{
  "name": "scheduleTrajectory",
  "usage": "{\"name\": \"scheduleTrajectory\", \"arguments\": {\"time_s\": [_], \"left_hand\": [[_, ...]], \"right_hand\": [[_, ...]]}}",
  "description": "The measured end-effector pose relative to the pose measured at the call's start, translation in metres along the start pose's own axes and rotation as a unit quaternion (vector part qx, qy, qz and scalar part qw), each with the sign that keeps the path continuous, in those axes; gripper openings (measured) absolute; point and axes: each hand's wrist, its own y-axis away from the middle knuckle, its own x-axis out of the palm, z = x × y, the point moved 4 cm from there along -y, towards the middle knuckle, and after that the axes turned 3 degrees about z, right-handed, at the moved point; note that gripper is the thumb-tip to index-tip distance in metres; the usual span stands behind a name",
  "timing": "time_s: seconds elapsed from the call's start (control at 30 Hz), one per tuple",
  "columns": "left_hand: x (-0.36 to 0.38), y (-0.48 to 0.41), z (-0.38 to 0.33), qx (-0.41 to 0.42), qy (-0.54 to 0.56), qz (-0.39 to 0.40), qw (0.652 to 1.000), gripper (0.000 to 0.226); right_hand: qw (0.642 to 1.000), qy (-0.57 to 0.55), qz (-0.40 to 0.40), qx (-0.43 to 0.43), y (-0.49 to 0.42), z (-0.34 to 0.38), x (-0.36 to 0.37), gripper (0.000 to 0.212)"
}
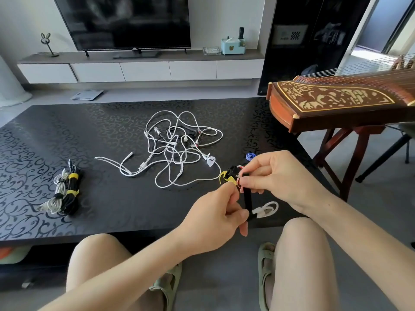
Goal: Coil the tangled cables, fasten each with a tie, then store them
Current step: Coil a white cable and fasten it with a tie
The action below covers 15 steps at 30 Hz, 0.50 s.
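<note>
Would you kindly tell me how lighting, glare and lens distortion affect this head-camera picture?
Head view: daylight from the upper right lights the left hand and right hand evenly; the TV faintly mirrors the room; the wide lens bows the edges of the table; the white tangled cables stand out crisply, while the black tie between the hands blends into the dark tabletop.

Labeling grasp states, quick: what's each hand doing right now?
Left hand: pinching the black tie at its lower end.
Right hand: pinching its upper end.
</note>
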Motion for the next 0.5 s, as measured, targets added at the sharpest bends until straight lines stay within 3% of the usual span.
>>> {"name": "scheduleTrajectory", "arguments": {"time_s": [0.17, 0.33, 0.5], "left_hand": [[0.003, -0.002, 0.016, -0.084, 0.15, 0.005, 0.985, 0.014], [0.006, -0.006, 0.026, -0.147, 0.315, 0.004, 0.938, 0.042], [0.01, -0.008, 0.035, -0.17, 0.447, 0.036, 0.878, 0.04]], "right_hand": [[0.984, 0.116, -0.054, -0.123, 0.031, 0.019, 0.013, 0.025], [0.952, 0.181, -0.082, -0.234, 0.06, 0.002, 0.027, 0.019], [0.93, 0.168, -0.091, -0.314, 0.079, -0.023, 0.025, 0.015]]}}
